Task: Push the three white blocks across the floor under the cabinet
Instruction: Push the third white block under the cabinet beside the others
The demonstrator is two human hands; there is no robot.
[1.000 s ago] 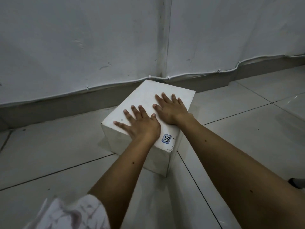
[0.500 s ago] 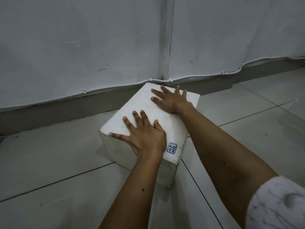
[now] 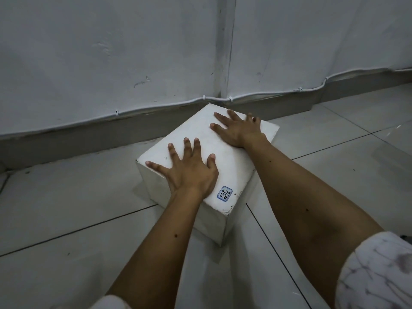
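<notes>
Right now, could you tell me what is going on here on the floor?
A person is crouched over a white block on the tiled floor, both palms flat on its top. The left hand presses near the label sticker, the right hand nearer the wall. The block's far corner sits close to the grey skirting. No other blocks or cabinet are in view.

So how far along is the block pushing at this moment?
Done: nothing visibly; no cabinet or other blocks are in view. In hand: the left hand and right hand press flat on one white block, its far corner near the baseboard. Left: getting this block under the cabinet, plus whichever others remain.
</notes>
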